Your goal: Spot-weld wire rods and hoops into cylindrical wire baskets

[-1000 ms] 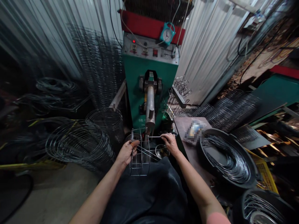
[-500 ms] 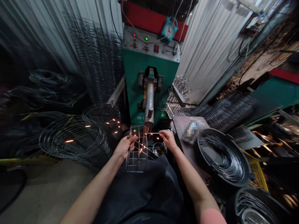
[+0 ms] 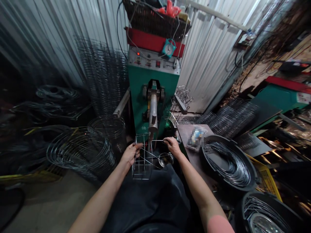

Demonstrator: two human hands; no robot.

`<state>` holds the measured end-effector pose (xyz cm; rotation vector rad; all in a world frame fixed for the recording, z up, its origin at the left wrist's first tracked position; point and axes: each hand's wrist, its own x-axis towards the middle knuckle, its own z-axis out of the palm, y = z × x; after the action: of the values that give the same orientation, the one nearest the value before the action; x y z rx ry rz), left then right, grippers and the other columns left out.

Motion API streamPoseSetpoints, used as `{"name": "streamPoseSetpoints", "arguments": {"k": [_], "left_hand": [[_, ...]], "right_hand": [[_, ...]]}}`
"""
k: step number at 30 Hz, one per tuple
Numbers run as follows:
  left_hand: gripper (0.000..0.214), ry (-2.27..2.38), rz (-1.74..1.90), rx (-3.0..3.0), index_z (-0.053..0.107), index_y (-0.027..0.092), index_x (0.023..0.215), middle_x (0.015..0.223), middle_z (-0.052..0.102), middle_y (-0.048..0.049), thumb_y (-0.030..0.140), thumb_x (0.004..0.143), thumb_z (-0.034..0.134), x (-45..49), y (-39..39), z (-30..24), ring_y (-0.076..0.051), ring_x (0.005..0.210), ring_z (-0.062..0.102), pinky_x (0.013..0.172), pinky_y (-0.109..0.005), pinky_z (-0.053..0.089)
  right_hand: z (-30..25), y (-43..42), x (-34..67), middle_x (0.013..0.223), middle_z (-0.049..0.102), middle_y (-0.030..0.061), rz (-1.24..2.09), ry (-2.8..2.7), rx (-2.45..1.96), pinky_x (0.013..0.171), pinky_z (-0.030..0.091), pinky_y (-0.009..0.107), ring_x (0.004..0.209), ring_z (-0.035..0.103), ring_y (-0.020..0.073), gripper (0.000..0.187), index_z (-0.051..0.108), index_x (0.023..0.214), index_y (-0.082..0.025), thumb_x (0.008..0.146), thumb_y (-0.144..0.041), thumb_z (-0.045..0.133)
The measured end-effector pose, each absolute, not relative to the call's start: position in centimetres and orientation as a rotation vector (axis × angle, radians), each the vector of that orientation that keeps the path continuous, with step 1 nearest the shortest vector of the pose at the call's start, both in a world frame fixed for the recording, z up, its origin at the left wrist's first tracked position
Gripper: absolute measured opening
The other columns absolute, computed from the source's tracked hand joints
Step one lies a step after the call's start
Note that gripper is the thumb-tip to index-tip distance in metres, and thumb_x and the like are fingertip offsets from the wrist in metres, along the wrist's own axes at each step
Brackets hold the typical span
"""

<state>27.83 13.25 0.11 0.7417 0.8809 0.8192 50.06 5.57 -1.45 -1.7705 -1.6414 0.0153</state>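
Observation:
My left hand (image 3: pixel 131 154) is closed on the side of a wire rack (image 3: pixel 141 166), a small frame of crossed metal rods held above my lap. Between the thumb and fingers of my right hand (image 3: pixel 173 146) is the end of a thin metal rod (image 3: pixel 158 140). The rod runs level to the left, to the electrode tip (image 3: pixel 151 137) of a green spot welder (image 3: pixel 155 72). The rack's upper edge is beside that tip. Whether rod and rack touch there is too small to tell. A round metal cup-like piece (image 3: pixel 165 159) sits below my right hand.
A side table (image 3: pixel 187 129) at the right bears a plastic packet and a black tub (image 3: pixel 203 155) of bent wires. Another tub (image 3: pixel 243 207) stands nearer me. Stacked wire rings (image 3: pixel 80 152) are on the left. Two bars jut from the welder's sides.
The sparks around the electrode are gone, and the green lamp on the welder's panel is off. My view has tilted up slightly. Both hands keep about the same hold.

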Motion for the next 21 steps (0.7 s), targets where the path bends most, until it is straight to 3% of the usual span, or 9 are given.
{"name": "streamPoseSetpoints", "arguments": {"k": [5,10,16,21], "left_hand": [[0.029,0.9,0.818,0.737,0.05,0.015,0.06,0.05,0.045,0.006,0.018,0.042,0.073,27.8,13.3,0.1,-0.001,0.036,0.03,0.034,-0.016,0.017],[0.031,0.939,0.799,0.761,0.051,0.016,0.063,0.048,0.042,0.0073,0.02,0.042,0.073,27.5,13.3,-0.1,-0.002,0.036,0.03,0.034,-0.016,0.018],[0.032,0.987,0.752,0.804,0.053,0.016,0.068,0.048,0.043,0.008,0.021,0.042,0.071,27.2,13.1,0.2,-0.003,0.037,0.03,0.035,-0.016,0.021],[0.032,0.973,0.77,0.78,0.054,0.014,0.066,0.055,0.049,0.0054,0.021,0.041,0.074,27.4,12.7,0.6,-0.002,0.037,0.03,0.033,-0.016,0.021]], "right_hand": [[-1.3,5.6,50.1,0.08,0.065,0.0028,0.049,-1.624,-1.778,0.073,0.041,0.03,0.077,0.054,0.0177,0.013,0.065,0.083,-0.022,0.084,-0.02,0.052],[0.3,3.4,46.9,0.101,0.061,0.0095,-0.086,-1.522,-1.774,0.084,0.04,0.034,0.097,0.052,0.0211,0.019,0.062,0.097,-0.018,0.081,-0.028,0.058],[1.5,1.1,39.9,0.085,0.063,0.0023,0.269,-1.718,-1.833,0.069,0.044,0.023,0.078,0.058,0.0143,0.016,0.059,0.096,-0.021,0.08,-0.025,0.059],[0.5,2.0,41.5,0.088,0.064,0.0013,0.25,-1.662,-1.856,0.072,0.043,0.022,0.08,0.059,0.0132,0.018,0.061,0.099,-0.024,0.085,-0.018,0.052]]}}
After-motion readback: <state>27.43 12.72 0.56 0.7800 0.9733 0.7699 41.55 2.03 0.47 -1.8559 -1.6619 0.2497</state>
